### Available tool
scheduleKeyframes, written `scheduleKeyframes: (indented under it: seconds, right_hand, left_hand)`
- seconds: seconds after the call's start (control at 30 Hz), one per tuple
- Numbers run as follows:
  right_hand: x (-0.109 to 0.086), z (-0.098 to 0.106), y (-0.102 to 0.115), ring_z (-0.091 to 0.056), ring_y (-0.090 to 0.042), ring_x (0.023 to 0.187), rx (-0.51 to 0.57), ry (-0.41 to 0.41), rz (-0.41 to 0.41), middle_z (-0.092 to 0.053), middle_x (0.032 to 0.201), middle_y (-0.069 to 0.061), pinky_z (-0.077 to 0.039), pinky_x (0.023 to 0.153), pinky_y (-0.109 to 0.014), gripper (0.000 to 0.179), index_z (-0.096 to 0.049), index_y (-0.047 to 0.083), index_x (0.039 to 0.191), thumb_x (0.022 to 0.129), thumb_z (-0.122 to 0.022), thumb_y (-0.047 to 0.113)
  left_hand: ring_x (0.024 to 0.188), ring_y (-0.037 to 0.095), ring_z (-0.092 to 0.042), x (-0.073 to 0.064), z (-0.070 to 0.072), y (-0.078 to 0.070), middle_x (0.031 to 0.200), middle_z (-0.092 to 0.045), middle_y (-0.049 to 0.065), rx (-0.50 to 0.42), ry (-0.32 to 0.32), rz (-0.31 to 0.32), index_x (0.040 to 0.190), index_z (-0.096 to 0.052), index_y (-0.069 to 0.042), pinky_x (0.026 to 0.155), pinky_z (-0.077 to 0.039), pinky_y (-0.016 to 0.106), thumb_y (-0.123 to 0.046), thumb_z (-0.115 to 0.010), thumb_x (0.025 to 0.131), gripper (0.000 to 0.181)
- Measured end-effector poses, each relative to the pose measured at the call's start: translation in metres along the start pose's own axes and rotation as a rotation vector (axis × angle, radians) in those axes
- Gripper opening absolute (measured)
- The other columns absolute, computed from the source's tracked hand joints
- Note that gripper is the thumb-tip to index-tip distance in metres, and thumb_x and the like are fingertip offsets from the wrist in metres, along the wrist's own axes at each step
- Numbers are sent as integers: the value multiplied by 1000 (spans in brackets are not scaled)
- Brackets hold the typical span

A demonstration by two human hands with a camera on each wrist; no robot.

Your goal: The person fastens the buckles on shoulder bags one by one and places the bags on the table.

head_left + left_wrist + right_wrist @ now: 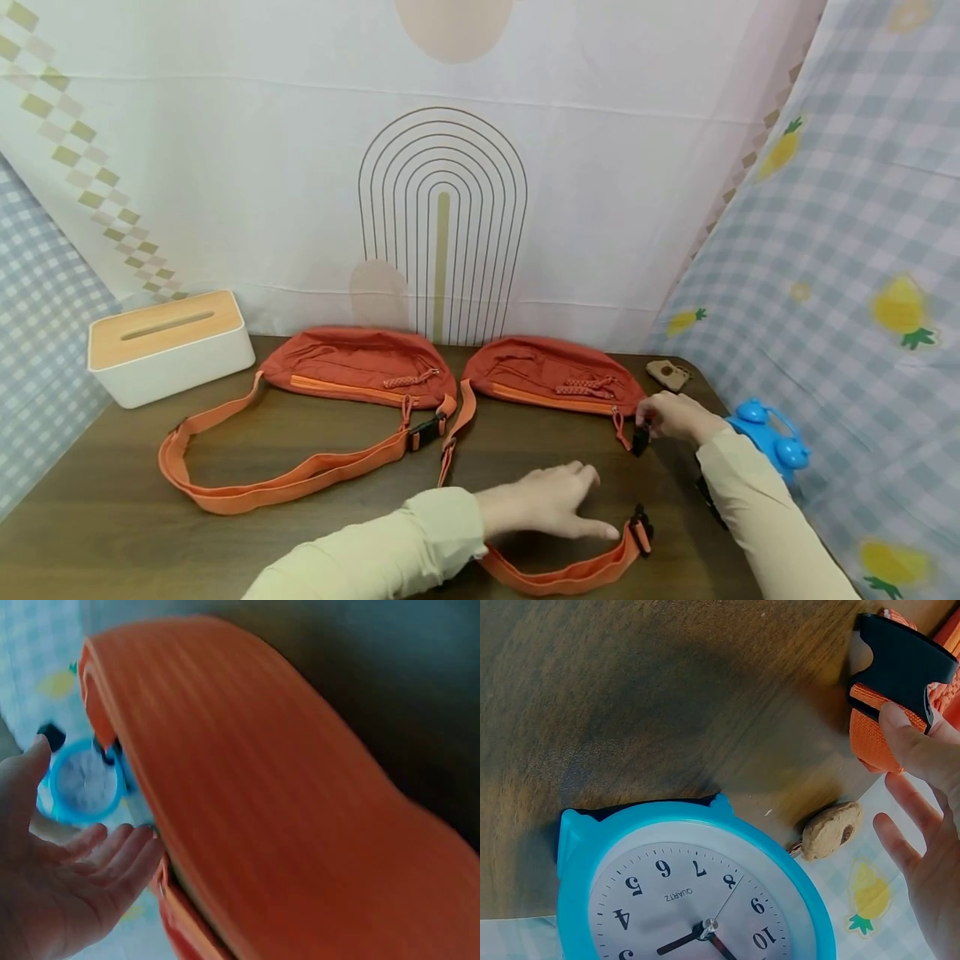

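A rust-red waist bag (pixel 551 371) lies at the back right of the table. My right hand (pixel 671 415) pinches the black socket half of its buckle (pixel 904 656) at the bag's right end, with the thumb on the short orange webbing. My left hand (pixel 543 502) hovers over the bag's long orange strap (pixel 566 579), fingers loosely spread and holding nothing. To the right of its thumb, at the strap's end, is the black prong half of the buckle (pixel 642 527). In the left wrist view the strap (pixel 247 780) fills much of the picture, beside the left hand.
A second rust-red waist bag (pixel 360 362) lies to the left, its buckle (pixel 426 433) fastened and strap looped forward. Back left stands a white tissue box (pixel 172 358) with a wooden lid. A blue alarm clock (pixel 697 825) and small tan toy (pixel 668 375) are at the right edge.
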State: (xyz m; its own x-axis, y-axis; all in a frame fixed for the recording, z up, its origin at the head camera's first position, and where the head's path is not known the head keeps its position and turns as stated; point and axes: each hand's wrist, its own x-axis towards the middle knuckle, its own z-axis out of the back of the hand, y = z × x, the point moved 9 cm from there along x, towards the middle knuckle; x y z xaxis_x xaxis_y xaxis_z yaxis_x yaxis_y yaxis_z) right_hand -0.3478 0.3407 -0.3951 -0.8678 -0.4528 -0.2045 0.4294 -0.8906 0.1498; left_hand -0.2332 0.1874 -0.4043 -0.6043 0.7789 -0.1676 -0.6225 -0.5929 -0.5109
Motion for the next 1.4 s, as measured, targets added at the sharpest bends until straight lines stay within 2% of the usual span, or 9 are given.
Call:
scheduleKeyframes:
  seconds: [0.13, 0.2, 0.3, 0.47, 0.6, 0.73, 1.0, 1.2, 1.4]
  right_hand:
    - [0, 0, 0, -54, -17, 72, -2, -6, 10, -61, 86, -3, -39, 60, -29, 19, -60, 13, 81, 74, -68, -3]
    - [-1, 0, 1, -54, -18, 73, -5, -5, 18, -61, 86, -3, -39, 60, -29, 18, -60, 13, 81, 74, -68, -2]
    - [-1, 0, 2, -54, -20, 74, -4, -3, 25, -60, 86, -3, -40, 61, -29, 19, -59, 13, 80, 74, -69, -2]
    - [-1, 0, 3, -54, -19, 73, 5, -5, 28, -59, 85, -4, -41, 62, -30, 19, -59, 12, 80, 73, -69, -3]
    - [-2, 0, 2, -51, -15, 68, 11, -8, 23, -59, 83, -2, -38, 59, -29, 19, -59, 13, 80, 74, -67, -3]
    - [-2, -1, 0, -50, -12, 67, -4, -15, 26, -59, 82, 0, -36, 58, -29, 19, -59, 14, 79, 74, -67, -3]
    - [-1, 0, 2, -51, -14, 69, 0, -8, 21, -60, 84, 0, -36, 59, -29, 20, -58, 14, 78, 75, -67, -4]
    - [-1, 2, 2, -53, -17, 72, -2, -6, 19, -61, 86, -2, -37, 60, -30, 21, -59, 15, 79, 73, -68, -3]
    - [-1, 3, 2, -52, -16, 71, 1, -7, 14, -60, 85, -1, -38, 60, -30, 21, -59, 15, 78, 73, -68, -3]
  left_hand:
    - [88, 7, -59, 19, -19, -13, 113, -56, -1, -22, 68, 25, 127, -45, -12, 66, -48, 22, -55, -49, 87, 58]
    - [80, 7, -60, 26, -25, -17, 108, -58, -1, -29, 82, 48, 126, -47, -11, 62, -47, 22, -55, -49, 87, 58]
    - [67, 8, -57, 33, -33, -24, 97, -59, -1, -33, 96, 73, 117, -52, -12, 55, -45, 22, -53, -51, 87, 51]
    - [64, 7, -56, 42, -39, -31, 89, -61, -3, 25, 91, 88, 104, -57, -15, 52, -43, 22, -51, -55, 85, 41]
    - [54, 7, -52, 46, -41, -33, 70, -56, -7, 37, 76, 82, 82, -61, -19, 47, -41, 20, -43, -60, 85, 24]
    - [50, 6, -48, 49, -38, -30, 60, -50, -8, 21, 29, 118, 68, -55, -20, 45, -39, 20, -32, -65, 83, 22]
    - [37, 8, -25, 51, -17, -9, 42, -24, -6, -35, -127, 208, 50, -31, -15, 36, -24, 22, -18, -64, 83, 47]
    - [40, 7, -32, 54, -3, 0, 45, -31, -6, -34, -218, 227, 55, -37, -15, 40, -28, 20, -18, -65, 83, 40]
    - [44, 7, -35, 59, 6, 8, 50, -35, -6, -48, -268, 245, 57, -40, -14, 43, -30, 20, -23, -67, 83, 38]
